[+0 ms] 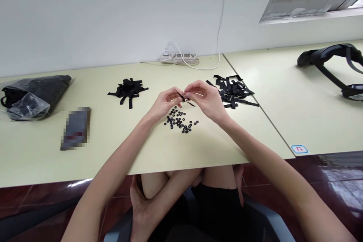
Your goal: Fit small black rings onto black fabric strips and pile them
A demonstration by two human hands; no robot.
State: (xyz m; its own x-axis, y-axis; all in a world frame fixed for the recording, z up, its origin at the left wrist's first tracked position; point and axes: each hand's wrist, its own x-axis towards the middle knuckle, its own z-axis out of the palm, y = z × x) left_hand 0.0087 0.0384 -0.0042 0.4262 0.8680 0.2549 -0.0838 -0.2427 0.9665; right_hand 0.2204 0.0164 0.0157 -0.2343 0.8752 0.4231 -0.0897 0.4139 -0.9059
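Above the middle of the desk (pixel 159 155), head view: one narrow black strip (pixel 190 103) is held between the two hands, just beyond the scattered small dark discs (pixel 179 123). It looks like thin fabric tape; judged light, soft and limp, unlikely to break, more apt to twist or fold than to slip. Best hold, by estimate: a fingertip pinch on its flat faces, close to the point being worked. Left hand (pixel 168 102): thumb and fingers closed, gripping the strip, one end sticking up past them. Right hand (pixel 205 98): fingertips drawn together at the strip; whether they pinch fabric or some tiny part is too small to tell. Similar strips lie in a left pile (pixel 129 89) and a right pile (pixel 234 90).
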